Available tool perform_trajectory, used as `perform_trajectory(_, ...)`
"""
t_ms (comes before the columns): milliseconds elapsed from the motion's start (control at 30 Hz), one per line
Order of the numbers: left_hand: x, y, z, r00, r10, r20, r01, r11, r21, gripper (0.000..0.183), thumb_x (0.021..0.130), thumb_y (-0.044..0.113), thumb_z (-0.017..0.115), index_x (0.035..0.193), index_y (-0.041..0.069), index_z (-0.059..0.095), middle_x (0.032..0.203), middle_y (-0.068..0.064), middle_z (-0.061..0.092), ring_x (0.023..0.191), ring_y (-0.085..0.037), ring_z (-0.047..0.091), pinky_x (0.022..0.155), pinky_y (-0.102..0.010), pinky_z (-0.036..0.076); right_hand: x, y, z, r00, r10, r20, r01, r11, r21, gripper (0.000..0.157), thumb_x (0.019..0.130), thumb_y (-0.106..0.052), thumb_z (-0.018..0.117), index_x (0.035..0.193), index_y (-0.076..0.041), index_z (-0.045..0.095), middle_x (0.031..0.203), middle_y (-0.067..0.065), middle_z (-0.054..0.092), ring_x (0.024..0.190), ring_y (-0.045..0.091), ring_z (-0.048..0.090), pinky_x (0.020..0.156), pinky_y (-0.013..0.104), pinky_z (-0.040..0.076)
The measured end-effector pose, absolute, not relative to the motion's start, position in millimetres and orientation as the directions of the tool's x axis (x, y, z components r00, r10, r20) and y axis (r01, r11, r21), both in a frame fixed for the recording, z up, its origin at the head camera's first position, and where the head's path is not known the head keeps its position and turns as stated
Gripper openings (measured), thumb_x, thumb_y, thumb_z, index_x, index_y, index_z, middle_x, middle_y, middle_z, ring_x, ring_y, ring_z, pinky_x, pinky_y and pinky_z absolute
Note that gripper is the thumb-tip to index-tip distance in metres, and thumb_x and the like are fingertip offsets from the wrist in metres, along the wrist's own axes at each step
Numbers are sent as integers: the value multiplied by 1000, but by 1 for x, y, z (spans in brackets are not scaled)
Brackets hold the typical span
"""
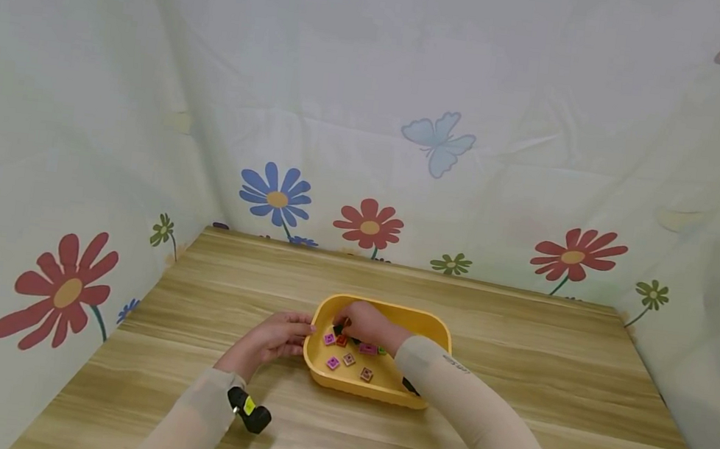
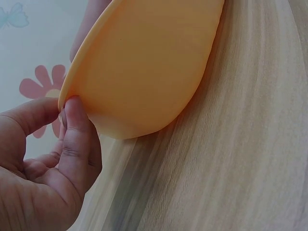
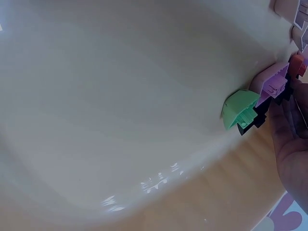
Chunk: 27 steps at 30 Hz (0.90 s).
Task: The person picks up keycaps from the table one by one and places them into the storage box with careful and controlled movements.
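Observation:
A yellow-orange plastic basin (image 1: 374, 391) stands on the wooden table. My left hand (image 2: 57, 159) pinches its left rim between thumb and fingers. Inside the basin my right hand (image 1: 365, 323) reaches down near the left end, fingertips at a dark keycap (image 1: 339, 329); whether they grip it is hidden. Loose keycaps lie around on the basin floor: a red keycap (image 1: 342, 341), a pink keycap (image 1: 330, 340) and brownish ones. In the right wrist view, a green keycap (image 3: 239, 108) and a longer pink keycap (image 3: 270, 84) lie with their hollow undersides showing, beside black ones.
The wooden table (image 1: 549, 379) extends around the basin. A white cloth (image 1: 351, 68) printed with flowers and a butterfly encloses its back and sides. A small black device (image 1: 252, 412) is strapped to the left wrist. My right forearm crosses the basin's right side.

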<state>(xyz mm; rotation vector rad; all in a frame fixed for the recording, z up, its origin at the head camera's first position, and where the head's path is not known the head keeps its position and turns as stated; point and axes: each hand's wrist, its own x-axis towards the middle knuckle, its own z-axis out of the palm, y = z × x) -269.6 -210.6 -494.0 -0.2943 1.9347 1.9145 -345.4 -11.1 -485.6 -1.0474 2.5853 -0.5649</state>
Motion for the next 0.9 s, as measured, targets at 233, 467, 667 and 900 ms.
perform_trajectory(233, -268, -210, -493, -899, 130, -419, -419, 30, 908, 41, 100, 9, 60, 136, -9, 53, 91, -2, 72, 75, -8, 68, 63, -18, 58, -346, -11, -486, -683, -721, -119, -605, 649, -461, 22, 95, -3, 69, 116, -3, 76, 111, 10, 78, 87, 13, 65, 89, 32, 60)
perform_trajectory(467, -268, -210, -492, -898, 132, -420, -420, 31, 907, 42, 100, 10, 60, 137, -8, 52, 92, -2, 72, 76, -8, 68, 64, -18, 58, -345, -9, -483, -686, -716, -131, -592, 653, -473, 24, 96, -3, 68, 119, -3, 74, 114, 12, 77, 95, 18, 69, 93, 36, 61)
perform_trajectory(667, -268, -210, -493, -903, 142, -406, -406, 29, 913, 42, 100, 9, 60, 137, -10, 51, 92, -1, 71, 77, -8, 67, 64, -19, 59, -345, -10, -478, -690, -709, -149, -577, 662, -478, 25, 98, -4, 65, 121, -4, 74, 114, 10, 76, 95, 17, 68, 94, 35, 60)
perform_trajectory(900, -269, -210, -494, -904, 142, -403, -403, 31, 915, 42, 101, 10, 59, 137, -10, 51, 89, 0, 70, 75, -7, 66, 63, -18, 58, -345, -9, -473, -683, -713, -157, -581, 662, -474, 25, 98, -4, 64, 121, -5, 74, 113, 10, 76, 88, 14, 65, 89, 32, 61)
